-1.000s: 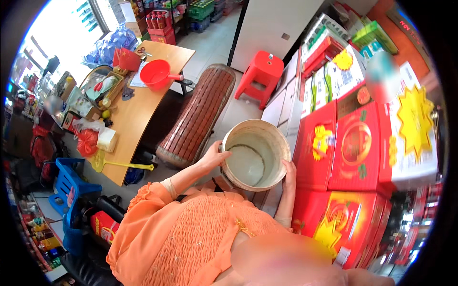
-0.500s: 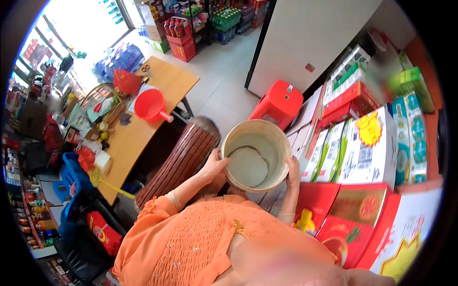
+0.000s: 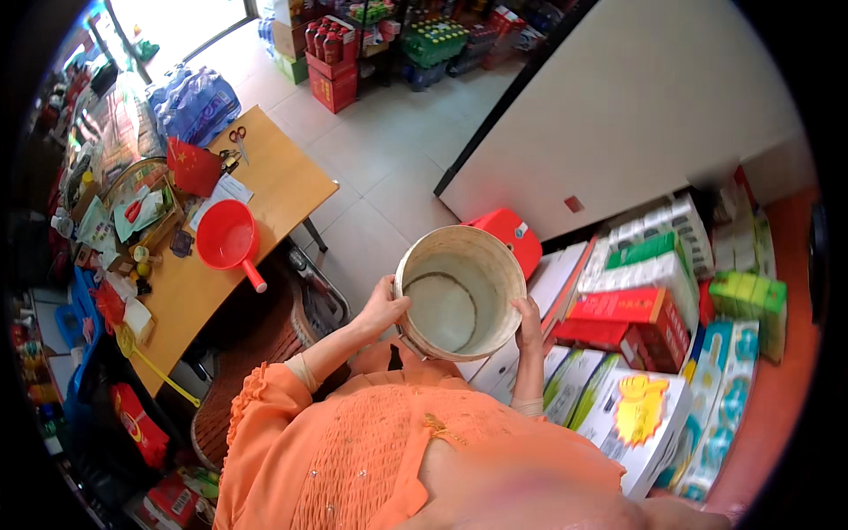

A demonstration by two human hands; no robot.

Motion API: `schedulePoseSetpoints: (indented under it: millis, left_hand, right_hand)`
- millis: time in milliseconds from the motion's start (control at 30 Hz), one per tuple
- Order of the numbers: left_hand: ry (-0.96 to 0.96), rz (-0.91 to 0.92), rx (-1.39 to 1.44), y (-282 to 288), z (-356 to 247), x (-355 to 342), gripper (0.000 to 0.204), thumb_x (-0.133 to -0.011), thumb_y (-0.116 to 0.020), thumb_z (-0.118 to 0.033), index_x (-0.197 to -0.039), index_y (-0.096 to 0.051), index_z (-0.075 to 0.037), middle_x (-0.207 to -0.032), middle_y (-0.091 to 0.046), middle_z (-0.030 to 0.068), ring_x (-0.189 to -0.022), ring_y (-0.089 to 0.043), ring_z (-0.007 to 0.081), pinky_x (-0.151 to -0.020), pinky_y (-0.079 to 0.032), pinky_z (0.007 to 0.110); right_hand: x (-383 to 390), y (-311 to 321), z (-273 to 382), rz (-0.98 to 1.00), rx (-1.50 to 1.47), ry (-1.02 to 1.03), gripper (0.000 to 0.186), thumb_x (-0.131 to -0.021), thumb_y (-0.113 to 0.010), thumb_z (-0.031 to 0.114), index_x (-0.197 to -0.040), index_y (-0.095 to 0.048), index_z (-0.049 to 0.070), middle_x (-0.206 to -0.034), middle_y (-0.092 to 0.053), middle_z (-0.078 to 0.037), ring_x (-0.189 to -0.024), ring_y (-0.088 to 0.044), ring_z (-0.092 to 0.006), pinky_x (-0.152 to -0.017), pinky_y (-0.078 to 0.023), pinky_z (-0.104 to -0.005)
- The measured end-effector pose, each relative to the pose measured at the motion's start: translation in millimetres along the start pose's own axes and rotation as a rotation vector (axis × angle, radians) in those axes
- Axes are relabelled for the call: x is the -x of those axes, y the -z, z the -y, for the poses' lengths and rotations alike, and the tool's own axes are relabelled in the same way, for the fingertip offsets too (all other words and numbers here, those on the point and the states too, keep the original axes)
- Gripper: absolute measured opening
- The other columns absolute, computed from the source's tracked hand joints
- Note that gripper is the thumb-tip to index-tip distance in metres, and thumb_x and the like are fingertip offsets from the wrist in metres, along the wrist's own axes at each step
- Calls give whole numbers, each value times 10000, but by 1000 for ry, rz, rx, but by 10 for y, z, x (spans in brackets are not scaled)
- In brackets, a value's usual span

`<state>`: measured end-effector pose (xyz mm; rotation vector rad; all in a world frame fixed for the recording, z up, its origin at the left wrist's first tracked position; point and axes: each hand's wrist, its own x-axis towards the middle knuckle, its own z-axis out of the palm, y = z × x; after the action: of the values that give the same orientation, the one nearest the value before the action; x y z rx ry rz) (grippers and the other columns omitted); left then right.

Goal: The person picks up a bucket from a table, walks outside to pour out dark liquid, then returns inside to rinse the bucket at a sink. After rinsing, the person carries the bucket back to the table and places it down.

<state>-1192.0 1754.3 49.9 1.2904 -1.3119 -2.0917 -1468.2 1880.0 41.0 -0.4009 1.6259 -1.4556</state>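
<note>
A worn cream plastic bucket (image 3: pixel 458 314) is held upright at waist height, close in front of my orange top. My left hand (image 3: pixel 382 305) grips its left side, thumb at the rim. My right hand (image 3: pixel 527 324) is wrapped on the right side of the rim, with most fingers hidden. Inside is a dark ring around a pale bottom; whether it holds liquid I cannot tell for sure. Beyond the bucket stands a red plastic stool (image 3: pixel 517 231), partly covered by it.
A wooden table (image 3: pixel 283 177) with a red dipper (image 3: pixel 225 234), scissors (image 3: pixel 239 140) and clutter is at left, beside a brown woven seat (image 3: pixel 221 415). A pale panel (image 3: pixel 636 106) and stacked boxed goods (image 3: pixel 632 415) line the right. A tiled floor (image 3: pixel 380 141) leads to stocked shelves.
The view has swung round and forward: the pale panel now fills more of the upper right and the stool sits behind the bucket. My hands keep their grip on the bucket.
</note>
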Motion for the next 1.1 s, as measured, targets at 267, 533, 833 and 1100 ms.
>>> schedulePoseSetpoints:
  millis: [267,533,833,1100]
  left_hand:
    - [11,-253,100,50,-443,-863,486,-760,-510,-105,-1208,-343,-14,-868,-517,69,-726,-529,137,-609,-451,261]
    - [-28,-455,180,273,-1082,-1651,457,-726,-516,-89,-1162,-394,-30,-830,-521,32,-670,-516,107,-586,-434,245]
    - [16,-495,200,1017,-1516,-2812,485,-717,-507,-88,-1183,-386,-36,-818,-511,50,-684,-521,133,-563,-434,259]
    - [-38,-496,281,1715,-2193,-3618,493,-720,-491,-63,-1197,-373,-21,-808,-509,68,-636,-526,147,-575,-459,293]
  right_hand:
    - [-1692,-409,328,263,175,-41,356,-716,-519,128,-1029,-496,-41,-933,-564,-102,-825,-554,-166,-739,-450,-272]
    - [-2974,-1137,909,453,225,-52,253,-706,-578,211,-852,-493,23,-762,-516,-36,-685,-487,-97,-598,-404,-240]
    - [-4155,-1968,1174,446,319,-82,221,-691,-563,177,-837,-494,27,-763,-484,-30,-693,-463,-97,-588,-385,-227]
    - [-5025,-2961,1823,471,438,-64,223,-684,-557,174,-839,-480,32,-718,-471,-20,-629,-441,-99,-531,-365,-238]
